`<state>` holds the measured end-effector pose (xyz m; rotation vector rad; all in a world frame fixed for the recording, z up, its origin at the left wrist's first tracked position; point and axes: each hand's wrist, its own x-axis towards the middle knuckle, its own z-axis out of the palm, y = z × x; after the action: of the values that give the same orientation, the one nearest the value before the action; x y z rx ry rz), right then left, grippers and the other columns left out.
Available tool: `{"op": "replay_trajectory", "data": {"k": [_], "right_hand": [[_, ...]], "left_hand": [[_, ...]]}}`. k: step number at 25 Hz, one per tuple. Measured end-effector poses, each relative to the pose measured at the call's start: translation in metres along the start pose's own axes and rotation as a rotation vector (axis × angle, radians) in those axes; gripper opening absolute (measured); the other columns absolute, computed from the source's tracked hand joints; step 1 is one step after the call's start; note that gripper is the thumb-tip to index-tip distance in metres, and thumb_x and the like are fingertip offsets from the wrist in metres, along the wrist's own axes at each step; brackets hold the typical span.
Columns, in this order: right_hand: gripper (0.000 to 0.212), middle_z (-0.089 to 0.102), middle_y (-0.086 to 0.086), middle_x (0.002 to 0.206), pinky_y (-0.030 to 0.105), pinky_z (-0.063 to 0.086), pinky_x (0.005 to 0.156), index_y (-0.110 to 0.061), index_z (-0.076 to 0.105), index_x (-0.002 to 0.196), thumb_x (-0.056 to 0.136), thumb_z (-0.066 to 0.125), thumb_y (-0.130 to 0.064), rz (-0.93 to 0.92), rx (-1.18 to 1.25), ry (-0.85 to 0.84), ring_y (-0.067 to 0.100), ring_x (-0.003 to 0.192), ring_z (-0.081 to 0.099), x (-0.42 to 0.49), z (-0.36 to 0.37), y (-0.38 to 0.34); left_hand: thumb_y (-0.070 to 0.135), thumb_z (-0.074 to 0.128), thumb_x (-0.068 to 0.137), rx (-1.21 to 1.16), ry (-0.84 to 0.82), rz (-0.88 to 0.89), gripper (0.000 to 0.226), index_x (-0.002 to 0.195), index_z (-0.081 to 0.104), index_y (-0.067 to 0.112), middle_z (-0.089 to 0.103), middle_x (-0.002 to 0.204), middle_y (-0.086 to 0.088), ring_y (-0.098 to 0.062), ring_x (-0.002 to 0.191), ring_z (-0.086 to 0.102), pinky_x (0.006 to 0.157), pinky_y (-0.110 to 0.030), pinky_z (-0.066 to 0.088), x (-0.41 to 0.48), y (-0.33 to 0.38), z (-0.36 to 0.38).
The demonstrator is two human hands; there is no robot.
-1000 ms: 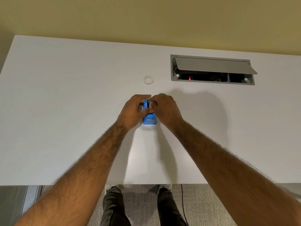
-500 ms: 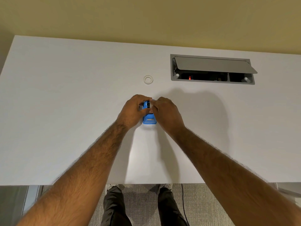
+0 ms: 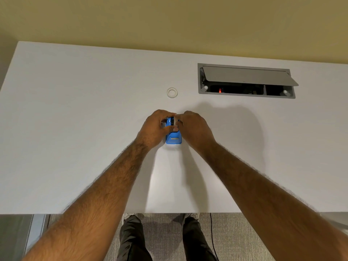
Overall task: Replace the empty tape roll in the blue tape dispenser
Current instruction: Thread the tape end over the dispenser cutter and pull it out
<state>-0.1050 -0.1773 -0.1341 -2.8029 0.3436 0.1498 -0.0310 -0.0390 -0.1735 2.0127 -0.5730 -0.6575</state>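
Your left hand (image 3: 156, 127) was curled round the left flank of the blue tape dispenser (image 3: 173, 137) and gripped it, thumb across the top, so the body was steadied from that side. The dispenser stood on the white table (image 3: 75, 129), dead centre in front of you and directly between your two hands. Its long axis ran straight away from you, and the slotted end faced your body. A white ring (image 3: 172, 92) lay flat on the table well beyond the dispenser, on that same line. I could not tell whether it was the fresh roll or the spent core.

Your right hand (image 3: 195, 127) was closed from the other side, its fingertips pinching a pale piece (image 3: 175, 120) at the far top of the dispenser, where the roll sits. Judged from that, the coming move turned on the hub end. Both hands were equally near it, so the right hand could work there while the left held the dispenser. Further right, the cable hatch (image 3: 244, 76) stood open.
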Motion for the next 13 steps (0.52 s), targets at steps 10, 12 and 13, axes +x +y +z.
{"op": "replay_trajectory", "data": {"k": [10, 12, 13], "right_hand": [[0.01, 0.068, 0.006, 0.089, 0.028, 0.054, 0.076, -0.009, 0.066, 0.094, 0.089, 0.058, -0.012, 0.198, 0.287, -0.076, 0.018, 0.079, 0.063, 0.02, -0.021, -0.002], [0.009, 0.069, 0.009, 0.092, 0.028, 0.053, 0.078, -0.007, 0.067, 0.094, 0.087, 0.062, -0.011, 0.18, 0.252, -0.145, 0.019, 0.083, 0.063, 0.029, -0.026, -0.003], [0.01, 0.068, 0.01, 0.093, 0.028, 0.053, 0.079, -0.006, 0.066, 0.094, 0.087, 0.063, -0.011, 0.177, 0.235, -0.167, 0.019, 0.083, 0.063, 0.031, -0.028, -0.004]], "left_hand": [[0.025, 0.084, 0.077, 0.034, 0.006, -0.03, 0.044, 0.118, 0.068, 0.024, 0.064, 0.114, 0.005, -0.015, 0.102, 0.061, 0.094, -0.031, 0.051, 0.001, 0.003, 0.001], [0.024, 0.084, 0.076, 0.033, 0.01, -0.047, 0.046, 0.119, 0.067, 0.022, 0.064, 0.116, 0.003, -0.018, 0.104, 0.061, 0.096, -0.034, 0.051, 0.001, 0.004, 0.002], [0.024, 0.084, 0.076, 0.032, 0.011, -0.054, 0.047, 0.12, 0.067, 0.022, 0.064, 0.116, 0.003, -0.018, 0.104, 0.061, 0.097, -0.035, 0.051, 0.001, 0.004, 0.002]]}}
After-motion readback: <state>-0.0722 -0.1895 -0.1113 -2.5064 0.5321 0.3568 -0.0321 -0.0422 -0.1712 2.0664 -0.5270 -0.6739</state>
